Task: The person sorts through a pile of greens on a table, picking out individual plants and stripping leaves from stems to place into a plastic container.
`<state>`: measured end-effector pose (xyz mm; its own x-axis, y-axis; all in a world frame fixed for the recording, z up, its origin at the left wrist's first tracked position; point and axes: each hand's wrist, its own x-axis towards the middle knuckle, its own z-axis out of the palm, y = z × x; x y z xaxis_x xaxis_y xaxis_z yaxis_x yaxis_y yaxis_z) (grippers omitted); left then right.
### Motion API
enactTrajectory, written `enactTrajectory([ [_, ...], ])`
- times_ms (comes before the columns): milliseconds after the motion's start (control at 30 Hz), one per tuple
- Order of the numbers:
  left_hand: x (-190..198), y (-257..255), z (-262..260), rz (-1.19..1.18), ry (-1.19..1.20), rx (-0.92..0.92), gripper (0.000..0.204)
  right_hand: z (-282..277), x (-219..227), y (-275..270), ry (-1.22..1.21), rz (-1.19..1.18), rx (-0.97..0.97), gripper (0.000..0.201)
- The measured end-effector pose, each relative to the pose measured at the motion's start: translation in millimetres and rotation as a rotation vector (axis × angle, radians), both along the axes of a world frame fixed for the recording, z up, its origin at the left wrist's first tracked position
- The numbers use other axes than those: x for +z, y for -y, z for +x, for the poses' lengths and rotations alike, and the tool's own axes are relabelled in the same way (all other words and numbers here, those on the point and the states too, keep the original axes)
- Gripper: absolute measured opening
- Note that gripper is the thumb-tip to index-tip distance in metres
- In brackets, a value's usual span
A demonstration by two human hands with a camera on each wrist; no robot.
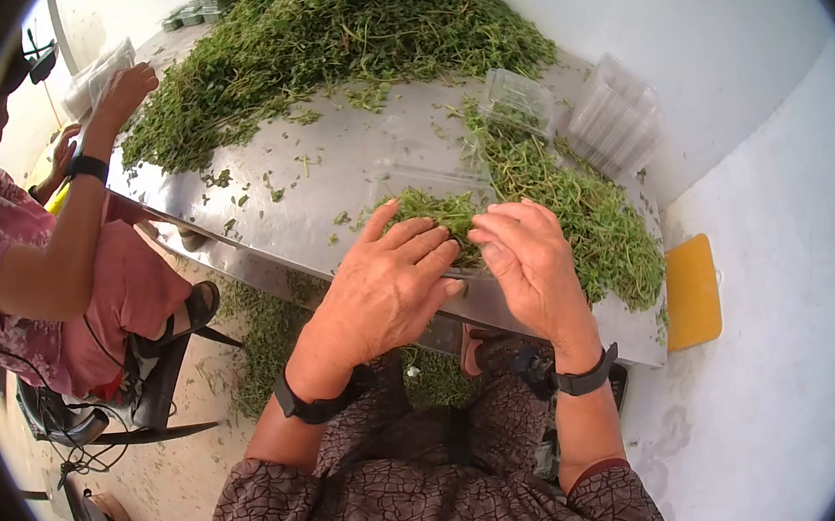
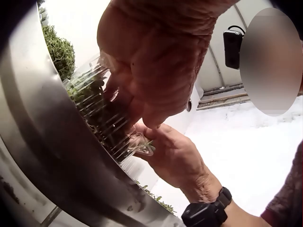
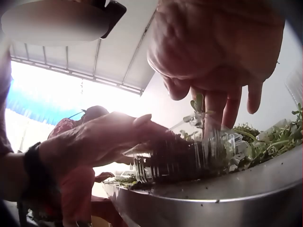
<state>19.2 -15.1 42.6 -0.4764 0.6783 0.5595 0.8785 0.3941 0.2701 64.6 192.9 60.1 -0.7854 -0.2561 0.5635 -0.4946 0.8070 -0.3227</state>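
Observation:
A ribbed clear plastic box (image 3: 147,168) filled with leafy green sprigs (image 1: 422,205) stands at the near edge of the metal table. My left hand (image 1: 389,278) lies over its left side, fingers extended across the greens. From the right, my right hand (image 1: 536,264) reaches in with its fingers pointing down into the box, as the right wrist view shows. One small sprig (image 3: 198,104) sticks up beside those fingers. Both hands partly hide the box and what is in it. Its clear lid (image 1: 430,176) spreads out behind on the tabletop.
A large heap of greens (image 1: 346,36) covers the back of the metal table (image 1: 274,229). More greens (image 1: 574,215) lie at right beside a stack of clear boxes (image 1: 615,116). Another person (image 1: 54,245) sits at left. A yellow board (image 1: 692,291) leans against the wall.

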Motion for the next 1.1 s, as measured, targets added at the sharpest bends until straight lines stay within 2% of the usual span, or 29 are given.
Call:
enactTrajectory([
  [133, -1.8, 0.0, -0.7, -0.008, 0.007, 0.003, 0.032, 13.9, 6.4, -1.7, -0.065, -0.154, -0.052, 0.032],
  [267, -1.8, 0.4, -1.3, -0.014, 0.021, 0.002, 0.03, 29.6, -3.9, -7.4, -0.087, -0.193, -0.098, 0.032],
  [333, -1.3, 0.4, -0.6, -0.005, 0.012, 0.002, 0.029, 34.1, -11.7, -8.1, -0.05, -0.291, -0.165, 0.036],
  [433, 1.0, 1.1, 0.3, -0.001, 0.013, -0.001, 0.026, 37.4, -16.1, -1.0, -0.031, -0.282, -0.18, 0.037],
  [700, 0.7, 5.8, -0.3, 0.036, 0.038, -0.034, 0.02, 25.9, -13.8, 9.7, -0.062, -0.307, -0.18, 0.017],
  [767, 1.4, 6.4, 0.3, 0.023, 0.04, -0.028, 0.021, 17.2, -8.9, 16.7, -0.188, -0.262, -0.16, 0.014],
  [900, 0.4, 6.5, -0.6, 0.022, 0.026, -0.035, 0.021, 2.3, -11.6, 21.1, -0.2, -0.201, -0.173, 0.011],
  [1100, -0.3, 6.4, 1.0, 0.029, 0.025, -0.03, 0.021, -4.8, -14.6, 24.6, -0.071, -0.186, -0.213, 0.003],
])
